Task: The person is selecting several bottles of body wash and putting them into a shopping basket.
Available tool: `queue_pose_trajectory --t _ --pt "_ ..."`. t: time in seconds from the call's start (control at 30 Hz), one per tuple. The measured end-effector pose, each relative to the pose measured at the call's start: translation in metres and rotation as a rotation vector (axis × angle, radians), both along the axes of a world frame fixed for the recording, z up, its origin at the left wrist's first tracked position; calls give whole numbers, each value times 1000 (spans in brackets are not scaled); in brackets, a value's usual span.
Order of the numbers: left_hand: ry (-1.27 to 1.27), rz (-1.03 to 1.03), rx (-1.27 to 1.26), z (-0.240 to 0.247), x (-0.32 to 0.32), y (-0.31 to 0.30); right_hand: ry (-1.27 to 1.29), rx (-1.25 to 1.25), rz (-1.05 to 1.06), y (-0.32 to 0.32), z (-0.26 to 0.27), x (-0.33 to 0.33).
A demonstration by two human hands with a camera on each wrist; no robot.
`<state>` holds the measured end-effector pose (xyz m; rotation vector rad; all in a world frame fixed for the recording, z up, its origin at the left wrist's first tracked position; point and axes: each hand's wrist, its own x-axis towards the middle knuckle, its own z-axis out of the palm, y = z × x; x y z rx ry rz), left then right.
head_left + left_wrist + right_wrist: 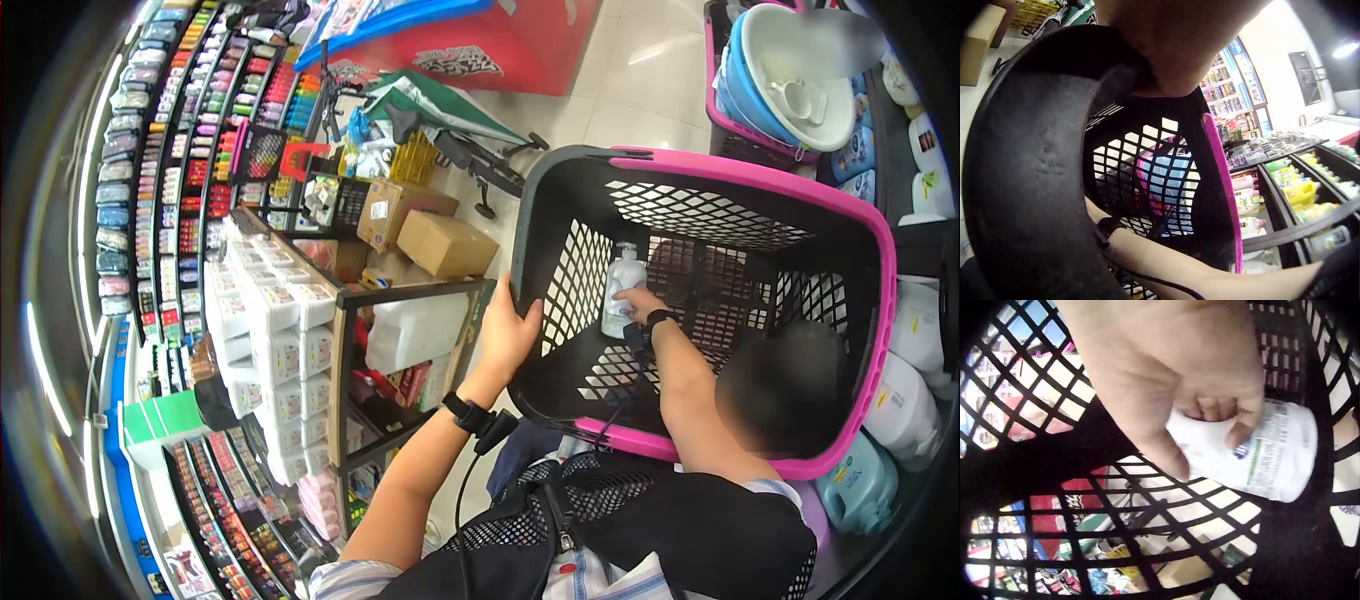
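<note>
A large black shopping basket (690, 170) with a pink rim is tipped toward me, its latticed inside in full view from the head. My left hand (508, 335) grips the black left edge of the basket, thumb in front and the other fingers hidden behind. Down inside, my right hand (645, 305) holds a white pump bottle (628, 272) around its body, against the basket's left side. In the right wrist view, the thumb and fingers wrap the bottle (1279, 450), whose printed label with a green stripe partly shows.
Large bottles (900, 405) line the shelf at the right. Stacked basins (740, 80) sit in another basket at the upper right. To the left stands a rack with white tubs (285, 320), near cardboard boxes (445, 243) and a parked bicycle (470, 155).
</note>
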<state>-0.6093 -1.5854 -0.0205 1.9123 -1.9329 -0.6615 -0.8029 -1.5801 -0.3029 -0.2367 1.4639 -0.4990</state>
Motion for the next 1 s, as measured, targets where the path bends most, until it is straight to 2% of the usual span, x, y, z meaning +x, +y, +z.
queue_pose_trajectory --t 0.03,0.07,0.13,0.17,0.23,0.3,0.33,0.37,0.43,0.5,0.57,0.63,0.67,0.7,0.77,0.83,0.9,0.93,1.0 --pt "19 8 27 2 -1 0 -80 118 47 -3 7 -3" --pt "37 16 57 5 -1 0 -160 158 49 -7 -33 -5" --pt "28 -2 50 4 1 2 -231 77 90 -6 -35 -25" --pt "24 -3 45 3 1 0 -294 0 146 -9 -21 -34" --pt "34 -20 31 1 2 -1 -175 46 102 -18 20 -43" --pt "51 -31 22 0 3 1 -64 -119 406 -25 73 -59" --pt "44 -38 16 0 3 1 -118 -296 423 -25 63 -62" --pt "38 -47 6 1 3 1 -73 -292 400 -24 119 -66" --pt "33 -30 -3 0 3 2 -83 -358 481 -29 181 -72" --pt "19 -27 -24 -3 5 2 -211 -503 497 -23 249 -78" --pt "74 -56 -35 1 5 2 -167 -565 492 -7 318 -79" --pt "62 -28 9 8 2 6 -284 -794 337 20 372 -80" --pt "140 -42 -8 -1 6 3 -241 -876 292 32 377 -83" --pt "233 -79 4 -27 15 -7 -203 -975 115 56 397 -77" --pt "356 -99 -76 -28 15 -8 -308 -1065 -231 105 403 -72" --pt "605 -103 -35 -51 19 -15 -491 -1261 -490 159 407 -51" --pt "656 -87 -5 -69 21 -23 -21 -1321 -770 202 407 -20" --pt "663 -103 5 -66 20 -23 -497 -1551 -862 214 405 -1" --pt "742 -152 53 -75 21 -31 -431 -1556 -978 243 396 30"
